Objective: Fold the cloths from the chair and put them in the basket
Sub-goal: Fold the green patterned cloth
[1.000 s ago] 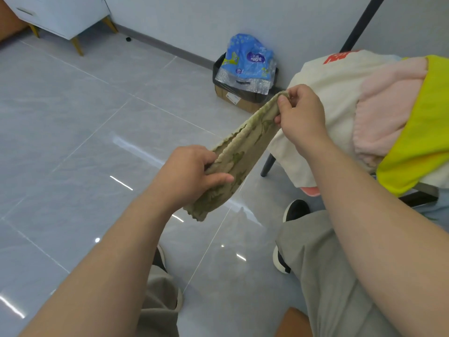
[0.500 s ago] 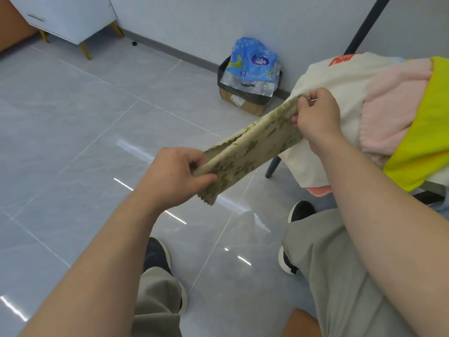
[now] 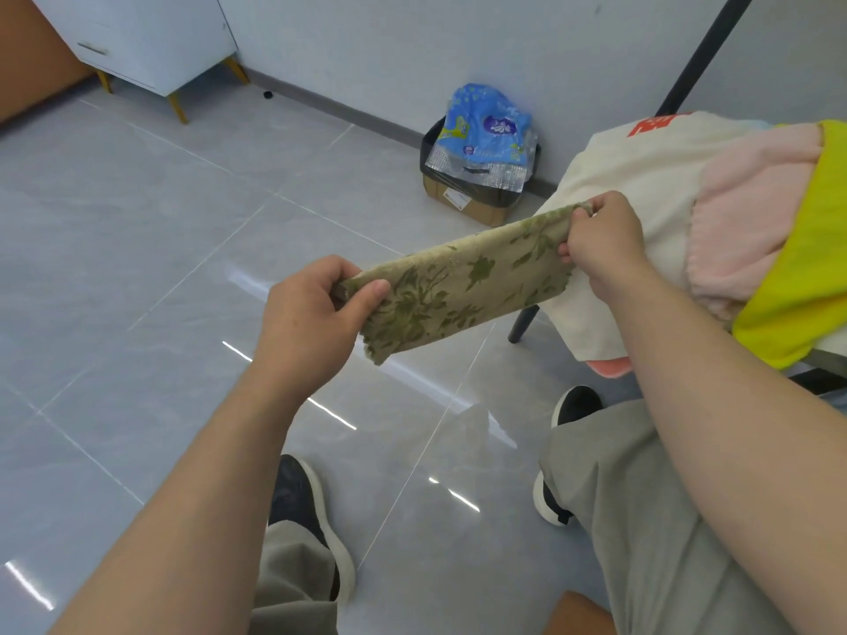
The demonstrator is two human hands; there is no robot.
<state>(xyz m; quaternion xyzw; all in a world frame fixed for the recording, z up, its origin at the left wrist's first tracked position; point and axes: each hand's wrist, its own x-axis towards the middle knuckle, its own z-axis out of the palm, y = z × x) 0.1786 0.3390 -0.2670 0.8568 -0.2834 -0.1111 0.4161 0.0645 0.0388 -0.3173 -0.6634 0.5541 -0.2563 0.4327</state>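
Observation:
A beige cloth with a green leaf print (image 3: 463, 281) is stretched flat in the air between my hands, folded into a long strip. My left hand (image 3: 311, 318) pinches its near left end with thumb on top. My right hand (image 3: 600, 245) grips the far right end. Behind it, on the chair at the right, lie a cream cloth with red print (image 3: 637, 185), a pink fluffy cloth (image 3: 751, 213) and a yellow cloth (image 3: 806, 277). One dark chair leg (image 3: 522, 325) shows below them. No basket is in view.
A cardboard box lined with a black bag (image 3: 472, 199) holds a blue plastic package (image 3: 486, 130) by the wall. A white cabinet on gold legs (image 3: 151, 43) stands far left. My legs and dark shoes (image 3: 307, 506) are below on the grey tiled floor.
The cloth has turned from hanging narrow and steep to a flatter, wider strip. My hands have drawn apart, the right one moving right toward the chair.

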